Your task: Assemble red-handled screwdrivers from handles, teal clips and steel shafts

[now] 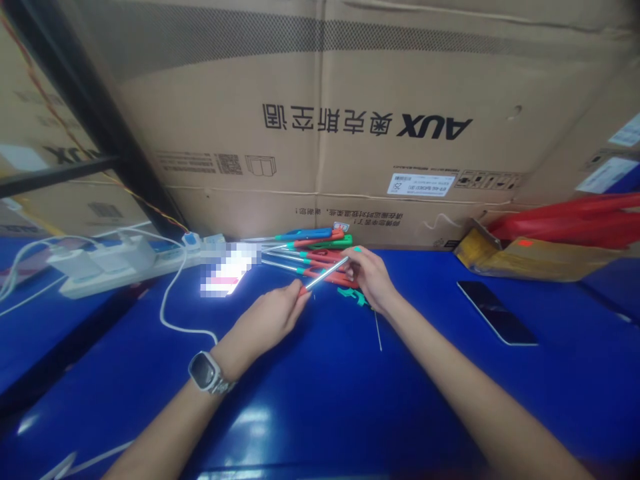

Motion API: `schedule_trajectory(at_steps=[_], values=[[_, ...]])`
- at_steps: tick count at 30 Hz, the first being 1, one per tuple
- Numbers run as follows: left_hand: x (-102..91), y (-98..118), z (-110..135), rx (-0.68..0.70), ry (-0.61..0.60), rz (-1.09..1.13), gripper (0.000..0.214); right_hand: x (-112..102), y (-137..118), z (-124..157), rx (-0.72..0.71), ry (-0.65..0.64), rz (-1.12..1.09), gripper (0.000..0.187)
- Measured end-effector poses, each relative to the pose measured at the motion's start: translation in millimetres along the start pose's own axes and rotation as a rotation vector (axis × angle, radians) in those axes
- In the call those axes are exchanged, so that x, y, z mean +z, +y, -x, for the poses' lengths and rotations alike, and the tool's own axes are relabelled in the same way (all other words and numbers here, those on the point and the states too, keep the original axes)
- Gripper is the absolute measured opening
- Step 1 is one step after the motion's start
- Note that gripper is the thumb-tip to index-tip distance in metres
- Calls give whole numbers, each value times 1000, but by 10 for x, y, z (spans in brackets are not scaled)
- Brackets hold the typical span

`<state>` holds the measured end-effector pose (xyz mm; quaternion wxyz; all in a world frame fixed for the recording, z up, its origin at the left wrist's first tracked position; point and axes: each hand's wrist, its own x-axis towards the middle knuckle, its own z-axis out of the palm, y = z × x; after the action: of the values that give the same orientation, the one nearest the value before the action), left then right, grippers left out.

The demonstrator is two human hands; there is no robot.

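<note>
Between my two hands is a long-necked lighter (327,272) with a bare metal tube, slanting up to the right. My left hand (275,310) is closed around its red end, mostly hidden in the fingers. With closed fingers, my right hand (370,277) pinches the tube's far end; a small green spot shows at a fingertip. Behind the hands lies a pile of similar lighters (305,235) with blue, red and green handles, their metal tubes pointing left. Small green plastic pieces (353,295) rest below my right hand, near a thin pale rod (379,331).
A lit phone (227,273), partly blurred out, lies left of the pile. Beyond it is a white power strip (100,275) with plugs and cables. A dark phone (495,313) and an open carton (530,259) with red plastic are at right. A large cardboard box (350,160) stands behind.
</note>
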<state>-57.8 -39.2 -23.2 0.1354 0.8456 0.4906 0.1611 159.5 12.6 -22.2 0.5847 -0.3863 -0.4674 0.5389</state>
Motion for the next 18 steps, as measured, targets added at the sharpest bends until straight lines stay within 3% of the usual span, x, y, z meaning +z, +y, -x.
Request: schedule_trajectory(at_steps=[4, 7, 9, 11, 14, 16, 18], values=[[-28, -28, 3, 13, 47, 67, 27, -59, -138, -94, -160, 119, -55, 30], [-67, -71, -22, 6, 124, 258, 28, -143, -212, -126, -210, 158, 117, 26], [-92, -63, -89, -25, 230, 529, 32, -135, -176, -60, -177, 65, 440, 22], [-109, -13, -200, -91, 354, 913, 36, -50, -78, 54, -210, -148, 884, 18], [-109, 95, -398, -106, 483, 1394, 36, 141, 92, 192, -379, -347, 1398, 17], [-93, 152, -509, -161, 538, 1579, 36, 230, 165, 213, -397, -410, 1523, 26], [-67, 184, -579, -243, 579, 1677, 36, 252, 195, 190, -372, -405, 1476, 38]])
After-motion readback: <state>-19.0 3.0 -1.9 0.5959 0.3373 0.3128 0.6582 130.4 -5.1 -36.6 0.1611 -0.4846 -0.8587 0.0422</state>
